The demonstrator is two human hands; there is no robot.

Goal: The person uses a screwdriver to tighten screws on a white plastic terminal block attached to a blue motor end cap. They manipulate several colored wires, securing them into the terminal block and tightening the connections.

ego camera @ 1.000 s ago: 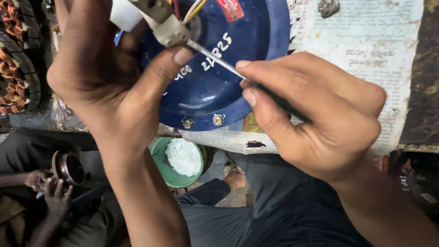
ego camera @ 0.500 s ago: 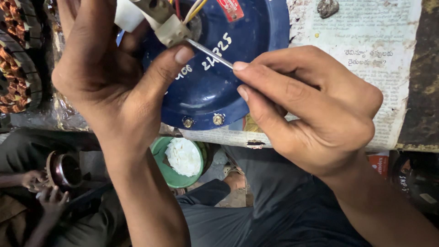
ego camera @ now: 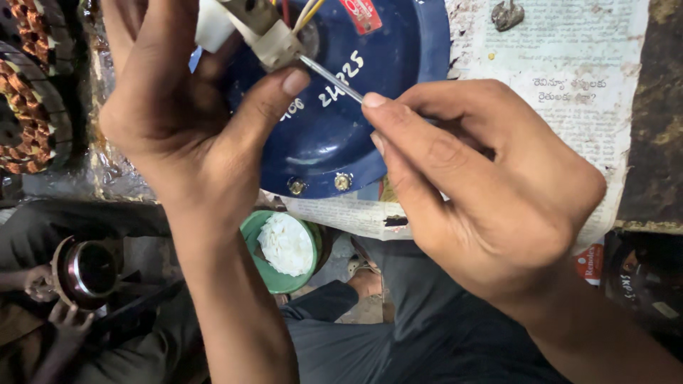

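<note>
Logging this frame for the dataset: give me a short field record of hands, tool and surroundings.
left hand: holds beige connector block, thumb under it
right hand: pinches thin metal tool, tip at the block
wires: yellow, red, leaving the block
behind: blue round cover on newspaper
below: green bowl with white paste
far left: copper windings

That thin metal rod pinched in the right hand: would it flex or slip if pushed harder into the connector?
The thin metal rod looks straight and stiff, so it probably transmits a push without much bending. Its smooth, shiny surface could slide through the right hand fingertips under force. The small beige connector, pinched by the left hand, seems light and could twist.
</note>
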